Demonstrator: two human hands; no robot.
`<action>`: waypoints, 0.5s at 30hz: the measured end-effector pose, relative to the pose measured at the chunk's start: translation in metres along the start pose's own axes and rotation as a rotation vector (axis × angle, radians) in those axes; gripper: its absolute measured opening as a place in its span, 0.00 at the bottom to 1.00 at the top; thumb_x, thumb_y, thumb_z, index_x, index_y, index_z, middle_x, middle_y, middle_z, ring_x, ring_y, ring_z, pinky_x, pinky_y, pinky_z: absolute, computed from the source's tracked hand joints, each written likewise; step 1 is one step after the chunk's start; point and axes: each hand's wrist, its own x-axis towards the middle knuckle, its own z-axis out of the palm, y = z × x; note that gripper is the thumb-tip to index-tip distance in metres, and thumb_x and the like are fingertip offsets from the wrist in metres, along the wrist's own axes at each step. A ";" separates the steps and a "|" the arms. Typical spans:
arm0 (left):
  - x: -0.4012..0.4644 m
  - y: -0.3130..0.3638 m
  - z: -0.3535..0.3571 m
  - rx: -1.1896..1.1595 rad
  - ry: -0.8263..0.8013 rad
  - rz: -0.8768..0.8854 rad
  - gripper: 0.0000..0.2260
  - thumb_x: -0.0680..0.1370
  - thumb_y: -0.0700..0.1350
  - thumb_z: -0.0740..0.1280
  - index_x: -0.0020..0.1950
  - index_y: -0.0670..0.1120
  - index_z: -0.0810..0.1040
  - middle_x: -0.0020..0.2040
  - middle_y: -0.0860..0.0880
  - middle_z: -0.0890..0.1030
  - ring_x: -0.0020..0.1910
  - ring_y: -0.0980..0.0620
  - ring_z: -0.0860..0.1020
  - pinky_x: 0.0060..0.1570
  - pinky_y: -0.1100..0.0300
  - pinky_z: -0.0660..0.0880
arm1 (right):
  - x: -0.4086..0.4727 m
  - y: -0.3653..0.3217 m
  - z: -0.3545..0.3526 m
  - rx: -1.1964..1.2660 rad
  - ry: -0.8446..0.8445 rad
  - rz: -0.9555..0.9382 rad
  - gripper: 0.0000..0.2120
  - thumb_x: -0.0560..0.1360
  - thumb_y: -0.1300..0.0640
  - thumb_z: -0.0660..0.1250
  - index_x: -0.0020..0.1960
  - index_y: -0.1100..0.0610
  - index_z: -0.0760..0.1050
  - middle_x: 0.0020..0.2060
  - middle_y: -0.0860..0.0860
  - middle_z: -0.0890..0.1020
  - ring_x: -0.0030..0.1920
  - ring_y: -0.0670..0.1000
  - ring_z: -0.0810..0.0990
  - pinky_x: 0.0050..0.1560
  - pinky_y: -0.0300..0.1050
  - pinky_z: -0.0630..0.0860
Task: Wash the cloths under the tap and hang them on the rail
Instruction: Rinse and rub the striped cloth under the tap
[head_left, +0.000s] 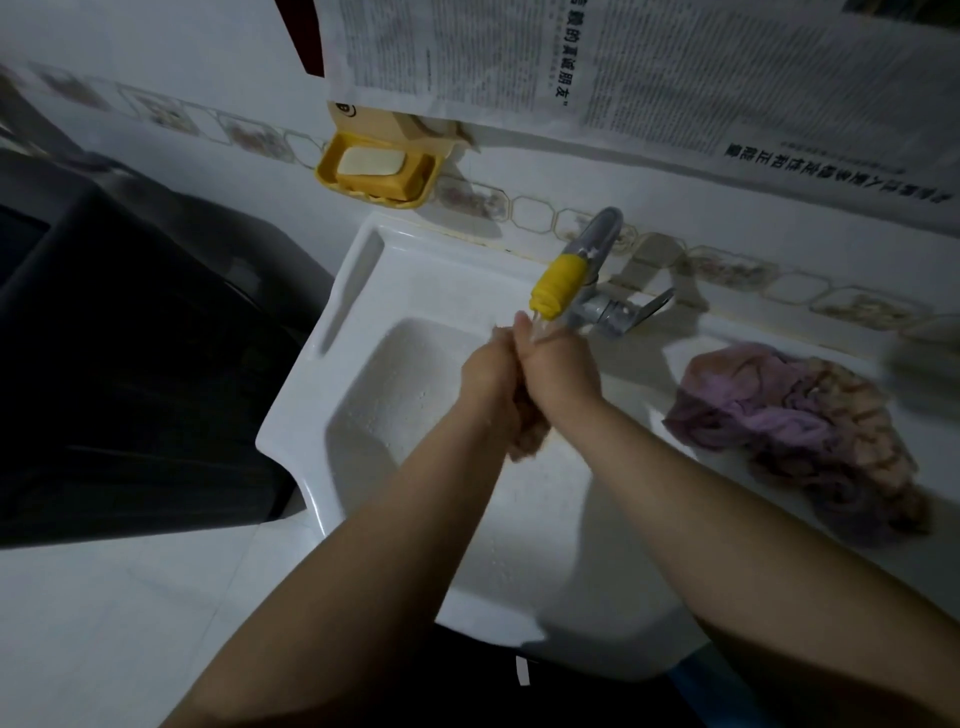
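Soap (370, 162) in dish (326, 171) (yellow)

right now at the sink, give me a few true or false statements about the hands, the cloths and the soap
1. Both hands grip one cloth under the tap. True: the left hand and right hand are pressed together around it below the yellow spout.
2. The soap dish is blue and empty. False: the soap dish is yellow and holds a pale bar of soap.
3. A pile of cloths lies on the ledge to the right of the basin. True.
4. The pile of cloths sits inside the basin. False: it lies outside, on the ledge.
5. Newspaper covers the wall above the tap. True.
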 end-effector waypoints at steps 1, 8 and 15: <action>0.000 -0.002 0.002 -0.030 -0.013 -0.037 0.19 0.79 0.56 0.60 0.41 0.42 0.77 0.34 0.41 0.76 0.30 0.46 0.75 0.26 0.63 0.71 | 0.006 -0.001 -0.004 0.000 0.019 0.021 0.22 0.81 0.44 0.53 0.50 0.60 0.77 0.45 0.59 0.81 0.48 0.59 0.79 0.46 0.48 0.72; 0.005 0.012 -0.019 0.054 -0.197 0.028 0.14 0.82 0.47 0.54 0.36 0.47 0.67 0.21 0.52 0.72 0.19 0.55 0.70 0.21 0.67 0.67 | -0.017 0.001 0.006 -0.171 -0.001 -0.166 0.25 0.81 0.43 0.49 0.49 0.58 0.79 0.42 0.58 0.82 0.46 0.59 0.80 0.39 0.45 0.66; 0.018 0.024 -0.068 0.299 -0.494 0.200 0.22 0.74 0.54 0.71 0.58 0.39 0.76 0.49 0.36 0.79 0.45 0.40 0.79 0.43 0.52 0.76 | 0.023 0.026 -0.032 0.221 -0.426 0.098 0.11 0.75 0.46 0.67 0.52 0.51 0.75 0.30 0.52 0.78 0.23 0.47 0.71 0.24 0.35 0.66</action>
